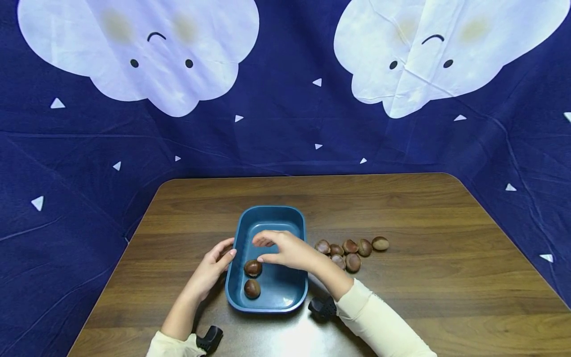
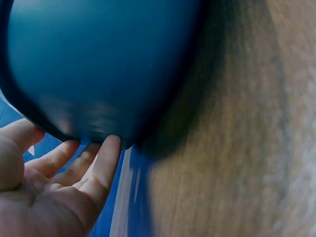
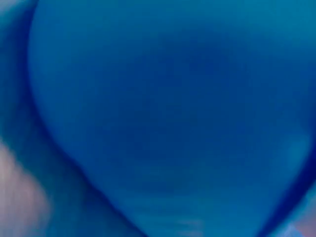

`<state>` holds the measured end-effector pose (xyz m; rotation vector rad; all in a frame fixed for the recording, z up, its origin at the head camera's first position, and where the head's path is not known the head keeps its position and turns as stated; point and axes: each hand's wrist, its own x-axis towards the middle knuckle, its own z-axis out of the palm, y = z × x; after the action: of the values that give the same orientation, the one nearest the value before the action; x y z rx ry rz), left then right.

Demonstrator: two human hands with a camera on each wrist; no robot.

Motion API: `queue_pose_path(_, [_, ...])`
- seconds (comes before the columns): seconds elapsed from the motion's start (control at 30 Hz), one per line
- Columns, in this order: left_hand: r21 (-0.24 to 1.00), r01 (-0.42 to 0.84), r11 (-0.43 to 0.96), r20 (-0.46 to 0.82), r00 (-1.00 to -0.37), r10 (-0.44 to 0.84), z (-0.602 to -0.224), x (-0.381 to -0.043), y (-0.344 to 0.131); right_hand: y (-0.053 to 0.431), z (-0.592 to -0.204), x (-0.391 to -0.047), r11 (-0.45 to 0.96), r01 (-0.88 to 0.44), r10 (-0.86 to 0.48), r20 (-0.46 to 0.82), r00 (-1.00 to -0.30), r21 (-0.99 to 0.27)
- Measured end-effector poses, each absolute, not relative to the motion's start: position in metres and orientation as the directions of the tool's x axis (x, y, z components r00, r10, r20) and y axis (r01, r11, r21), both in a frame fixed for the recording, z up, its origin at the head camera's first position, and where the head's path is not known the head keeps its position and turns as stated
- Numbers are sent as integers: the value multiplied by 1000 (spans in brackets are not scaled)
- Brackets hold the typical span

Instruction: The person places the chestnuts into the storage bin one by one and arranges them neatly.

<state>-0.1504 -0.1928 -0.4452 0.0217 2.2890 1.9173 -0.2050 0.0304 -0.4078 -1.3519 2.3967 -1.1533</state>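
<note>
A blue rectangular container stands on the table, with two brown chestnuts lying in its near left part: one chestnut further in, another chestnut closer to the near end. My right hand is over the container, thumb and fingers parted with nothing between them; the thumb tip is just beside the further chestnut. Against the container's left side rests my left hand, its extended fingertips touching the outer wall, as the left wrist view also shows. The right wrist view is blurred and mostly filled by the container's blue surface.
Several chestnuts lie in a loose group on the wooden table, right of the container. Behind the table hangs a dark blue cloth with white clouds and triangles. A black wrist camera sits below the right forearm.
</note>
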Motion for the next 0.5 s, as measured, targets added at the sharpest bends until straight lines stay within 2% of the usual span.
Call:
queue_pose_path(0.3, [978, -93, 185, -116, -986, 118, -443, -150, -192, 70, -399, -202, 268, -650, -732, 288, -617, -711])
queue_pose_path(0.5, [980, -86, 178, -109, -986, 124, -444, -150, -193, 101, -401, -201, 301, -603, -656, 298, -693, -739])
